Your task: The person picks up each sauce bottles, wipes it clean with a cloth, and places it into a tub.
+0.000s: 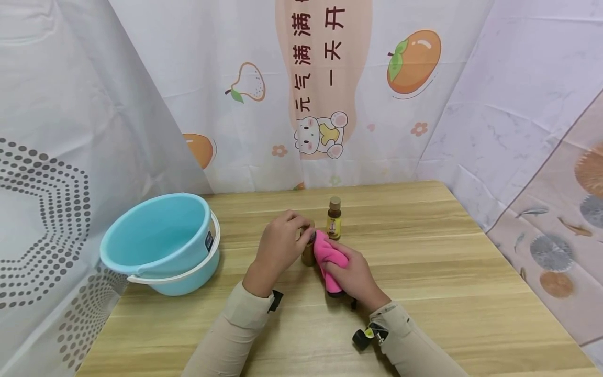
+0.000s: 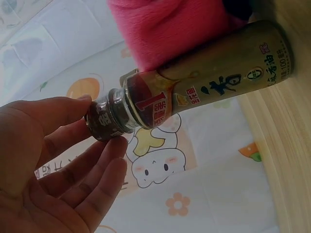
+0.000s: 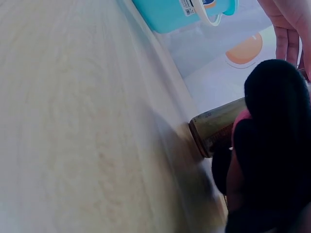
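A sesame oil bottle (image 1: 308, 255) with a gold label stands upright on the table. In the left wrist view, my left hand (image 2: 53, 165) pinches the bottle's dark cap (image 2: 99, 121) between thumb and fingers. My right hand (image 1: 354, 273) grips a bunched pink cloth (image 1: 324, 246) with a black underside. In the left wrist view this cloth (image 2: 170, 29) lies against the bottle's side. Black material (image 3: 277, 145) covers much of the right wrist view and hides most of the right hand. Just behind the hands stands a second, brown bottle (image 1: 334, 222) with a yellow label and a brown cap.
Two light blue buckets (image 1: 155, 230), one nested in the other with a white handle, stand at the table's left side. The wooden table (image 1: 447, 272) ends at a printed curtain (image 1: 226, 141) at the back, and more curtains hang on both sides.
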